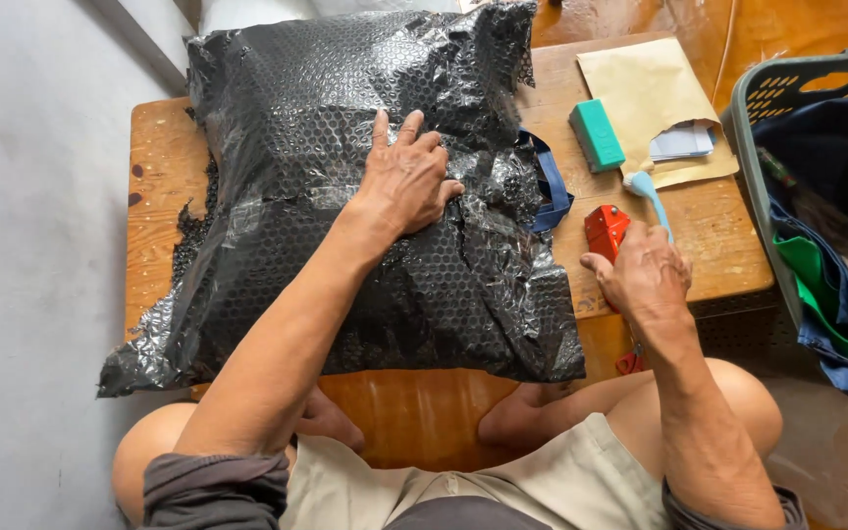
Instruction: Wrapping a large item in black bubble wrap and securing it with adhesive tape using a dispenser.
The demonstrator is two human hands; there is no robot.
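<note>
A big, soft parcel wrapped in shiny black bubble wrap point(345, 196) lies on a low brown wooden table point(154, 186). It is shaped like a fat pillow. Its long side runs from the near left corner up to the far right corner, so it sits a little crooked on the table. The wrap is bumpy with many tiny round bubbles, and it is crinkled and torn at the edges. Clear tape shines on its right part.

The left hand point(406, 179) lies flat on top of the parcel, near the middle. Its fingers are spread open and point away from the person. It presses down and grips nothing.

The right hand point(645, 275) rests on the table just right of the parcel. Its fingers are bent over a red tool point(605, 231) with a hard shell. The fingers touch the tool, but I cannot tell if they have closed around it.

A dark blue cloth strap point(552, 191) peeks out from under the parcel's right edge. Beside it are one green block point(596, 134), one light blue handle point(652, 196), and one tan paper envelope point(640, 88), torn open, with pale papers inside. To the right stands one grey plastic basket point(772, 98) with holes in its rim, full of blue and green cloth.
</note>
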